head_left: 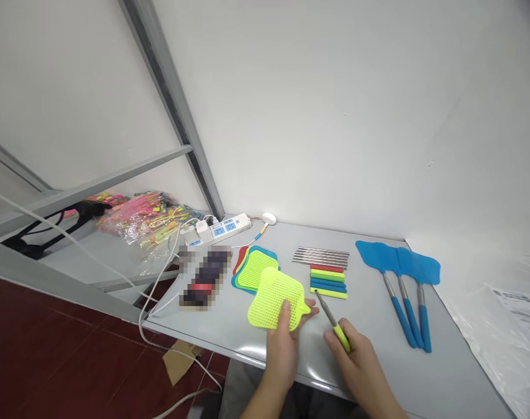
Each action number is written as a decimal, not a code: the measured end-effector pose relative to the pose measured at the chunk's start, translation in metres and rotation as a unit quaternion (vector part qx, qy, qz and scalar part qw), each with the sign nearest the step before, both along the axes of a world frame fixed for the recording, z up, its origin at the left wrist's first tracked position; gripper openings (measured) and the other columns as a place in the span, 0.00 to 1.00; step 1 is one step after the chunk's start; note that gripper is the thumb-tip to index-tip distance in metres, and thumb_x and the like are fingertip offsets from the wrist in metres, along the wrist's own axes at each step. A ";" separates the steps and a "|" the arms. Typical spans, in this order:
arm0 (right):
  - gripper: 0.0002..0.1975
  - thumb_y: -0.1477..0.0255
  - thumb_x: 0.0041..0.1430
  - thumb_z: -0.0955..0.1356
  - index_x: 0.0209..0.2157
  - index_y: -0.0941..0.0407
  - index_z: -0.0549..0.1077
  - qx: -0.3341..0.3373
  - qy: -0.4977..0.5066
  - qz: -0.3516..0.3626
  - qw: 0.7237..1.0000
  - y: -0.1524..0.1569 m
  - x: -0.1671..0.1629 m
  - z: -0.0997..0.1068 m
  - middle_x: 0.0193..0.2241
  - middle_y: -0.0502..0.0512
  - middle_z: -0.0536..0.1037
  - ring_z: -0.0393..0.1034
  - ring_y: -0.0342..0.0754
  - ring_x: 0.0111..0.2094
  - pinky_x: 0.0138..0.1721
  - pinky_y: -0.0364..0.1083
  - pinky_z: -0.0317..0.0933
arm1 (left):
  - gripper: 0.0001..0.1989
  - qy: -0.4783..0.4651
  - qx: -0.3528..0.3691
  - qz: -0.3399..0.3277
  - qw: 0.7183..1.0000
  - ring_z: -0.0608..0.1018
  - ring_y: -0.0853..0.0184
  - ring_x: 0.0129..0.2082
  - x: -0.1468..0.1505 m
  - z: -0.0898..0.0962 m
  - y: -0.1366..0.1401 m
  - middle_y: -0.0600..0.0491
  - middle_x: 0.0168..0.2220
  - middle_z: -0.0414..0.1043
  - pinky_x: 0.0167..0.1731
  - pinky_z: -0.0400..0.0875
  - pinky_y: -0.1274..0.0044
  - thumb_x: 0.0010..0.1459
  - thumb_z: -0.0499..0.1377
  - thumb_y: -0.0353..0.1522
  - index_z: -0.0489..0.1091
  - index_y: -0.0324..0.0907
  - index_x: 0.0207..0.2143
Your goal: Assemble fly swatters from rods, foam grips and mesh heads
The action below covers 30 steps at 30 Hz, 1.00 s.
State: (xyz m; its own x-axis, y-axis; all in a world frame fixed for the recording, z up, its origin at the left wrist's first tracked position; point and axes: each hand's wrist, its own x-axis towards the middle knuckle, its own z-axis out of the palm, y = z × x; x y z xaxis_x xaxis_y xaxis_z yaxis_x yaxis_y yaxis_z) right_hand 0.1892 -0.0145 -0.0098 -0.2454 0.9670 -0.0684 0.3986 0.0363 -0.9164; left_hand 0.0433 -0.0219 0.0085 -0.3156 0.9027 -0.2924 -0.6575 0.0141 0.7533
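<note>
My left hand [283,343] grips a yellow-green fly swatter head [273,299], thumb on its perforated face and its narrow neck pointing right. In my right hand [356,358] is a fly swatter handle [338,329], a metal rod with a yellow-green grip, its bare tip aimed toward the neck but apart from it. Beyond the left hand lies a stack of swatter heads [256,267] in red, blue and green. Several coloured grips [328,282] sit in a row behind the handle, with metal rods [321,256] lined up above them.
Blue fly swatters [402,291] lie at the right beside a white plastic bag [500,308]. A power strip [223,228] with plugs and a white round device [269,219] stand by the wall. At left, a metal shelf frame [177,105] borders bagged colourful items [146,218] and loose cables.
</note>
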 end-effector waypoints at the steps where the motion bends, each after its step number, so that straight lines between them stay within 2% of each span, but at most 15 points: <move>1: 0.20 0.55 0.63 0.62 0.24 0.52 0.55 0.005 -0.013 0.011 1.000 0.000 0.005 -0.002 0.20 0.44 0.60 0.56 0.44 0.23 0.25 0.42 0.50 | 0.22 -0.017 0.014 0.016 1.000 0.80 0.54 0.45 -0.005 0.004 0.003 0.40 0.45 0.78 0.51 0.70 0.64 0.61 0.57 0.42 0.72 0.34 0.50; 3: 0.19 0.56 0.66 0.59 0.25 0.53 0.56 0.016 -0.029 0.034 0.999 0.000 0.013 -0.004 0.21 0.45 0.61 0.57 0.44 0.24 0.26 0.42 0.51 | 0.22 -0.033 0.034 0.030 0.998 0.81 0.54 0.43 -0.016 0.015 0.009 0.39 0.44 0.78 0.50 0.71 0.63 0.61 0.58 0.40 0.69 0.33 0.51; 6: 0.19 0.58 0.67 0.59 0.26 0.54 0.61 0.038 -0.048 0.060 0.996 0.001 0.014 -0.001 0.22 0.47 0.64 0.59 0.45 0.25 0.28 0.42 0.53 | 0.23 -0.028 0.041 0.012 0.999 0.82 0.53 0.39 -0.029 0.026 0.014 0.37 0.43 0.78 0.46 0.73 0.61 0.61 0.58 0.40 0.67 0.33 0.52; 9: 0.18 0.59 0.67 0.59 0.28 0.55 0.67 0.051 -0.055 0.082 0.994 0.000 0.010 0.004 0.24 0.49 0.68 0.62 0.45 0.27 0.30 0.42 0.54 | 0.22 -0.008 0.038 -0.006 0.999 0.83 0.52 0.34 -0.035 0.029 0.014 0.38 0.40 0.79 0.37 0.76 0.64 0.60 0.58 0.40 0.67 0.32 0.49; 13: 0.17 0.61 0.67 0.60 0.27 0.55 0.67 0.061 -0.057 0.080 0.993 -0.003 0.008 0.006 0.23 0.49 0.69 0.62 0.45 0.26 0.28 0.42 0.54 | 0.21 0.020 0.032 -0.035 0.999 0.82 0.54 0.30 -0.037 0.029 0.010 0.39 0.38 0.79 0.30 0.77 0.69 0.60 0.58 0.41 0.68 0.32 0.47; 20: 0.18 0.60 0.67 0.60 0.26 0.55 0.67 0.061 -0.058 0.077 0.993 -0.004 0.010 0.009 0.22 0.48 0.68 0.61 0.45 0.25 0.28 0.42 0.53 | 0.22 0.040 0.033 -0.070 0.996 0.82 0.55 0.32 -0.040 0.034 0.006 0.40 0.37 0.79 0.30 0.78 0.69 0.59 0.59 0.41 0.67 0.32 0.48; 27: 0.18 0.60 0.67 0.59 0.26 0.54 0.66 0.097 -0.127 0.092 0.983 -0.003 0.013 0.020 0.22 0.48 0.68 0.60 0.45 0.24 0.28 0.42 0.52 | 0.23 0.103 0.034 -0.088 0.990 0.82 0.56 0.33 -0.042 0.039 0.003 0.40 0.38 0.79 0.32 0.78 0.69 0.59 0.59 0.44 0.70 0.32 0.45; 30: 0.17 0.60 0.67 0.59 0.26 0.53 0.66 0.103 -0.146 0.101 0.979 -0.002 0.014 0.028 0.22 0.49 0.67 0.59 0.45 0.23 0.27 0.43 0.51 | 0.24 0.113 0.032 -0.097 0.988 0.82 0.56 0.33 -0.040 0.039 0.003 0.39 0.40 0.79 0.32 0.77 0.69 0.58 0.60 0.44 0.70 0.33 0.47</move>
State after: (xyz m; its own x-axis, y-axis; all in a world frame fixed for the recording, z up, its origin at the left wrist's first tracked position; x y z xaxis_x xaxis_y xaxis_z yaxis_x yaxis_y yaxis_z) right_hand 0.2029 -0.0164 0.0181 -0.4319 0.9015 0.0269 0.6077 0.3129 -0.7299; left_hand 0.0030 -0.0188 0.0477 -0.1859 0.9670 -0.1744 -0.4614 0.0708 0.8844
